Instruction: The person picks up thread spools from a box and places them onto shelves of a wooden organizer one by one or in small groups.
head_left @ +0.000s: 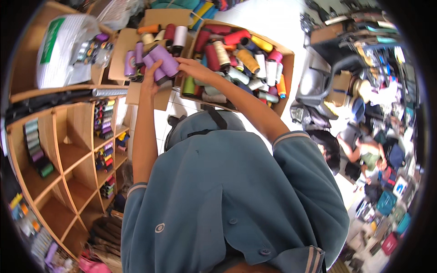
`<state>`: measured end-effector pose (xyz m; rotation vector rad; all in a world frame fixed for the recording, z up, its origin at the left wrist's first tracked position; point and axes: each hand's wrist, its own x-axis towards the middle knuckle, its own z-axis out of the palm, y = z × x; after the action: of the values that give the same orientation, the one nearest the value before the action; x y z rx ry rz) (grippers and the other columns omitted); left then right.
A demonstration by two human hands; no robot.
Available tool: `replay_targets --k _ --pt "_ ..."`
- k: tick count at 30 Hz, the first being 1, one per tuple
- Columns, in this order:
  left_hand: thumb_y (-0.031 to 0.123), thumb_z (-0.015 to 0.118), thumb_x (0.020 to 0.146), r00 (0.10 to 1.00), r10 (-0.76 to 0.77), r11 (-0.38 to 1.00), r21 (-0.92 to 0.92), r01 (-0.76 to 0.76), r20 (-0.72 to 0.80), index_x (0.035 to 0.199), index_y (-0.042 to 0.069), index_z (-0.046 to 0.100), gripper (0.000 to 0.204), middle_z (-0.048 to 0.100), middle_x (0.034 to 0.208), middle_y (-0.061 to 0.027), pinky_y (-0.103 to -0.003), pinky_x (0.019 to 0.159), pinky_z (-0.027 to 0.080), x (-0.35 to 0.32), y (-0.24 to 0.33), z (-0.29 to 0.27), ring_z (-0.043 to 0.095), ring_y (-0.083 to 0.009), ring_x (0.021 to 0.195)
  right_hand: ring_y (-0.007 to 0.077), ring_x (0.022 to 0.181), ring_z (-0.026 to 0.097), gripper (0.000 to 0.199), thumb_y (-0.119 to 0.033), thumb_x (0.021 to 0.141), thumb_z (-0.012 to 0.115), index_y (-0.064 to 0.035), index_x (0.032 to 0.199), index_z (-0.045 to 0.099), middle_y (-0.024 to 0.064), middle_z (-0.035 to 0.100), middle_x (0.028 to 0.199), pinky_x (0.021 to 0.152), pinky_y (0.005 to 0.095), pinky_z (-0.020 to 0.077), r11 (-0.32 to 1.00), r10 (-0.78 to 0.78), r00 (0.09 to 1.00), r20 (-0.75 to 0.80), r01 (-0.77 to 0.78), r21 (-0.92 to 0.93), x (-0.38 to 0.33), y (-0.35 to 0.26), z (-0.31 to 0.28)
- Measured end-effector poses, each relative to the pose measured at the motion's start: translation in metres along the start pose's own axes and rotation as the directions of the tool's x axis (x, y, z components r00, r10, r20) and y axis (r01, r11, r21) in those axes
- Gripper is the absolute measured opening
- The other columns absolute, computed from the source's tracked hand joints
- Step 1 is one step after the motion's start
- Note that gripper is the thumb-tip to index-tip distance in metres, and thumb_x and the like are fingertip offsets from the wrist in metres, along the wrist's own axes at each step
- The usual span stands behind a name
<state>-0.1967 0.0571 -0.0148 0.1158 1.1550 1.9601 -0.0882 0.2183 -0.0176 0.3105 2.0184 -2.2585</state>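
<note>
Two purple thread spools (165,60) lie side by side above the smaller cardboard box (119,57). My left hand (150,78) is closed around them from the near left side. My right hand (190,68) is closed at the right end of the larger purple spool, fingertips against it. More purple spools (129,63) stand just left of my left hand. Beyond the held pair, a white spool (180,36), a red spool (169,32) and an orange spool (149,28) sit in the same box.
To the right, a bigger cardboard box (287,73) holds many-coloured spools. A wooden cubby shelf (63,168) with spools stands at left, below a white plastic bag (61,52). A black chair (318,73) and a seated person (368,152) among piled goods are at right.
</note>
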Motion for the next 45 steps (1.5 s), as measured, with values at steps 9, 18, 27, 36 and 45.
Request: replay_targets --k 9,18,27,36,45 --pt "0.032 0.065 0.080 0.933 -0.073 0.903 -0.374 0.212 0.353 0.136 0.005 0.037 0.068 0.046 0.133 -0.0193 -0.063 0.104 0.033 0.003 -0.046 0.029 0.048 -0.0401 0.122 0.0136 0.086 0.063 0.027 -0.018 0.094 0.053 -0.0022 0.114 0.061 0.0081 0.066 0.105 0.074 0.0246 0.0489 0.999 -0.053 0.903 -0.427 0.052 -0.013 -0.114 -0.021 -0.087" --pt "0.053 0.075 0.065 0.744 -0.101 0.844 -0.340 0.416 0.660 0.144 0.009 0.026 0.102 0.043 0.133 -0.0189 -0.069 0.102 0.029 -0.007 -0.060 0.135 0.044 -0.0438 0.120 0.0155 0.090 0.063 0.033 -0.023 0.095 0.050 -0.0022 0.119 0.057 0.0097 0.064 0.109 0.078 0.0283 0.0493 0.969 0.156 0.776 -0.611 0.000 0.248 -0.196 0.007 -0.127" --pt "0.053 0.070 0.069 0.848 -0.212 0.864 -0.312 0.395 0.485 0.140 0.001 0.028 0.098 0.045 0.130 -0.0212 -0.063 0.099 0.038 -0.039 -0.054 0.139 0.053 -0.0412 0.111 0.0200 0.096 0.061 0.044 -0.033 0.096 0.045 -0.0008 0.125 0.050 0.0134 0.061 0.116 0.084 0.0329 0.0485 0.938 0.107 0.857 -0.504 0.080 0.337 -0.168 0.017 -0.130" --pt "0.050 0.068 0.074 0.930 -0.047 0.855 -0.467 0.226 0.365 0.141 0.007 0.027 0.089 0.051 0.115 -0.0185 -0.059 0.095 0.043 -0.070 -0.034 0.061 0.055 -0.0386 0.104 0.0232 0.104 0.059 0.057 -0.048 0.099 0.032 -0.0048 0.135 0.039 0.0155 0.056 0.124 0.091 0.0365 0.0449 0.894 -0.032 0.992 -0.123 0.083 0.441 -0.051 -0.016 -0.070" --pt "0.052 0.066 0.077 0.985 0.144 0.836 -0.521 -0.172 -0.095 0.140 0.007 0.030 0.085 0.050 0.117 -0.0185 -0.054 0.097 0.041 -0.144 -0.016 -0.008 0.051 -0.0381 0.109 0.0210 0.102 0.061 0.049 -0.043 0.098 0.041 -0.0069 0.129 0.049 0.0095 0.062 0.113 0.087 0.0315 0.0466 0.993 -0.099 0.988 0.117 0.092 0.070 0.090 -0.070 0.011"
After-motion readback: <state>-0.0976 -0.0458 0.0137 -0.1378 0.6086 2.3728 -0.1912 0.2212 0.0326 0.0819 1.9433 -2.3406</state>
